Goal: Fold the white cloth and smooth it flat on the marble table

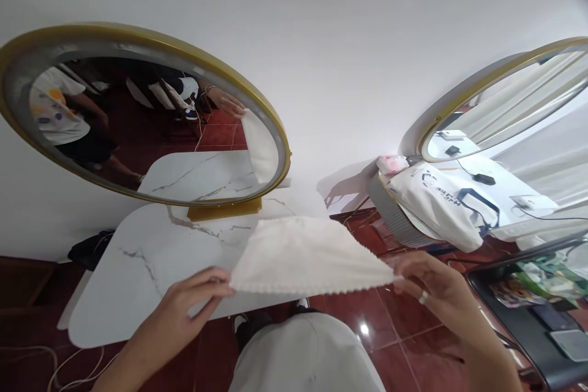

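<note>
A cream cloth (305, 257) with a wavy, scalloped edge is stretched out in front of me above the white marble-patterned table (114, 282). My left hand (195, 303) pinches its near left corner between thumb and fingers. At the near right corner, my right hand (434, 291), with a ring on one finger, pinches the cloth too. The scalloped edge runs nearly straight between both hands, sagging slightly. Whether the far side of the cloth rests on the table or hangs free, I cannot tell.
A gold-framed oval mirror (269, 113) stands at the table's back, reflecting a person and the cloth. Another mirror (425, 147) is at right, near a tissue pack (392, 164) and a white printed bag (434, 202). Cables (55, 367) lie lower left; a black table (535, 331) stands lower right.
</note>
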Demonstrator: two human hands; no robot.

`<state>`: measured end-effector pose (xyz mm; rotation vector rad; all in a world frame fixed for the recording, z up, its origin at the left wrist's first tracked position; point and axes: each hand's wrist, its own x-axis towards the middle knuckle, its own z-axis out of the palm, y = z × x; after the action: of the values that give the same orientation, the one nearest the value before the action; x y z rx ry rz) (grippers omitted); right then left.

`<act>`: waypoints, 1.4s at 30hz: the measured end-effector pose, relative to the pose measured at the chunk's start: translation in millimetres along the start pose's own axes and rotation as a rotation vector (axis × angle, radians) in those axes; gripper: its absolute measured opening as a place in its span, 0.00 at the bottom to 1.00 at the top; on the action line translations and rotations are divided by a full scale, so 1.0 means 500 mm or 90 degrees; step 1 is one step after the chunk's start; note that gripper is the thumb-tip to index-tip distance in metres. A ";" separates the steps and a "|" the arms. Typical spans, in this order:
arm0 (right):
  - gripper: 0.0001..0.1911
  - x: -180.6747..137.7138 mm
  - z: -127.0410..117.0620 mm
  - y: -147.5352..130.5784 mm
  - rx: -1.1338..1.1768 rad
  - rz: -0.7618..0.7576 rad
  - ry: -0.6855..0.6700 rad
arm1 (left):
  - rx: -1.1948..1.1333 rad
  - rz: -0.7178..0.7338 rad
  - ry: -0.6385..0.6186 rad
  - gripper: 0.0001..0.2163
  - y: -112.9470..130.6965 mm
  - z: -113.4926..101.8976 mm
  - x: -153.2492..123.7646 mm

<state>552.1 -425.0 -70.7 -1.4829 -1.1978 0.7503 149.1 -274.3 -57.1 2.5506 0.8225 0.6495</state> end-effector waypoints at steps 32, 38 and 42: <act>0.09 0.450 0.224 0.434 -0.187 0.200 0.064 | 0.094 -0.450 -0.005 0.14 -0.293 0.363 0.215; 0.25 0.347 0.294 0.420 -0.214 0.045 0.021 | 0.148 -0.390 0.060 0.22 -0.226 0.440 0.163; 0.24 0.272 0.363 0.407 -0.339 -0.087 -0.130 | 0.183 -0.366 0.078 0.26 -0.223 0.498 0.159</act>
<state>488.8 -229.0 -295.1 -1.7552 -1.7305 0.5178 289.5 -193.6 -290.8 2.3362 1.7075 0.5282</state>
